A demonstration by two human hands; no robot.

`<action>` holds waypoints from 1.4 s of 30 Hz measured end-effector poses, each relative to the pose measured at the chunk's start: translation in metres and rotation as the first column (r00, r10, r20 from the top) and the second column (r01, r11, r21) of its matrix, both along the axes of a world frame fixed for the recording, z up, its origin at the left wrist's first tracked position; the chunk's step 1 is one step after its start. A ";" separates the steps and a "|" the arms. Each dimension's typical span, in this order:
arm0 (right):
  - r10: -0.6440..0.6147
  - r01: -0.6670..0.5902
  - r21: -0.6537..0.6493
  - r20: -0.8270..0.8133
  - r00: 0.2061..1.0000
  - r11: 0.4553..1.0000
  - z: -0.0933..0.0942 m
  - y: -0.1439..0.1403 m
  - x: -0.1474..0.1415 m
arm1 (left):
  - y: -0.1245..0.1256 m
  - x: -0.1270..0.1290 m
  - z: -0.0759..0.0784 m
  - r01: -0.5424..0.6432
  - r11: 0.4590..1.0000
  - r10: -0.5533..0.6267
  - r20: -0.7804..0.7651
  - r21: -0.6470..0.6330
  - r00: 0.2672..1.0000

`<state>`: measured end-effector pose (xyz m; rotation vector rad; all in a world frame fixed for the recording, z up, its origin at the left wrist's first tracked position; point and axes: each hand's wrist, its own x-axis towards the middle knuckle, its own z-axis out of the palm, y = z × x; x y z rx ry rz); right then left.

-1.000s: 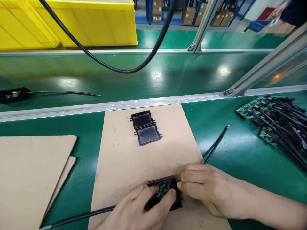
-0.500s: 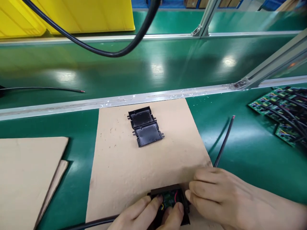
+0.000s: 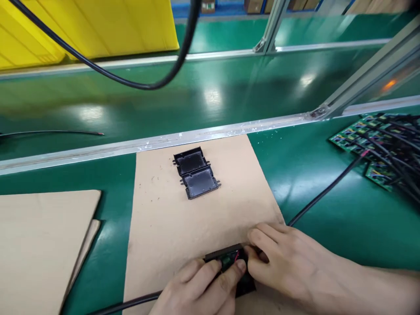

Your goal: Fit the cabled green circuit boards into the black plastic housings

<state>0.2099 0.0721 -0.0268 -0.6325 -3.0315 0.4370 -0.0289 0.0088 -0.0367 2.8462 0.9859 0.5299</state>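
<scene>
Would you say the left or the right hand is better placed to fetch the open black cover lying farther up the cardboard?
Probably the left hand: the black cover lies straight ahead of it, while the right hand sits off to the side.

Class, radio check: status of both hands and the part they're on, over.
Left hand and right hand both pressing on black case with board inside, on cardboard. Cables trail out both sides. Spare case halves lie apart; nothing blocking.

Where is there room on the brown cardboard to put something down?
The cardboard sheet is bare between the two black covers and the hands, and along its left edge. It is crowded at the near edge, where left hand and right hand press on the black box.
</scene>
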 end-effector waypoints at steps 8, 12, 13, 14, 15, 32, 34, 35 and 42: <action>-0.173 0.151 -0.107 -0.246 0.954 0.983 0.000 -0.003 0.011 | -0.007 0.001 0.004 -0.134 0.989 0.131 0.046 0.061 0.990; -0.170 0.150 -0.093 -0.261 0.950 0.984 -0.007 -0.007 0.011 | -0.015 0.018 -0.010 -0.180 0.974 0.183 -0.009 0.140 0.983; -0.161 0.145 -0.081 -0.247 0.956 0.986 -0.009 -0.009 0.011 | -0.018 0.022 -0.014 -0.191 0.969 0.196 -0.016 0.154 0.980; -0.151 0.139 -0.069 -0.227 0.962 0.988 -0.010 -0.012 0.011 | -0.020 0.025 -0.018 -0.203 0.965 0.210 -0.025 0.166 0.977; -0.142 0.133 -0.056 -0.205 0.969 0.990 -0.012 -0.015 0.010 | -0.022 0.027 -0.021 -0.211 0.961 0.220 -0.032 0.176 0.975; -0.193 0.194 -0.021 -0.261 0.946 0.981 -0.027 -0.026 0.009 | -0.015 0.028 0.005 -0.181 0.981 0.162 -0.207 -0.075 0.965; -0.181 0.184 -0.012 -0.253 0.950 0.983 -0.028 -0.026 0.008 | -0.018 0.034 0.001 -0.157 0.988 0.154 -0.253 0.009 0.955; -0.174 0.178 -0.007 -0.247 0.953 0.984 -0.029 -0.026 0.007 | -0.019 0.035 0.001 -0.156 0.987 0.157 -0.251 0.024 0.955; -0.203 0.199 -0.044 -0.216 0.955 0.979 -0.029 -0.025 0.006 | -0.018 0.013 0.010 -0.324 0.927 0.314 -0.083 -0.188 0.946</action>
